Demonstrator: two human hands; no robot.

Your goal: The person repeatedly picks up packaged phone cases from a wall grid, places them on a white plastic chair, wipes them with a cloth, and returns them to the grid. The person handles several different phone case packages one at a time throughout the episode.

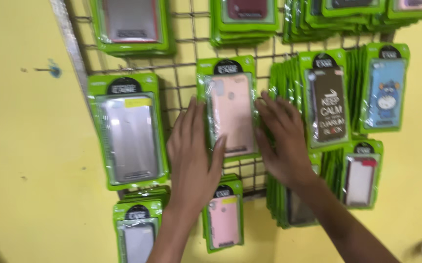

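Both hands frame a pink phone case pack (231, 114) hanging in the middle of the wire rack (182, 65). The left hand (194, 156) lies open, thumb on its left edge; the right hand (281, 141) touches its right edge, fingers spread. The pack seems being straightened; steady, even pressure is needed.

A shop: packaged phone cases (231, 109) on a wire display grid (182, 83).

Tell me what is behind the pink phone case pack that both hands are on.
Behind the pink case pack runs a wire grid rack fixed on a yellow wall. The left hand and right hand flank the pack; whether more packs hang behind it is hidden.
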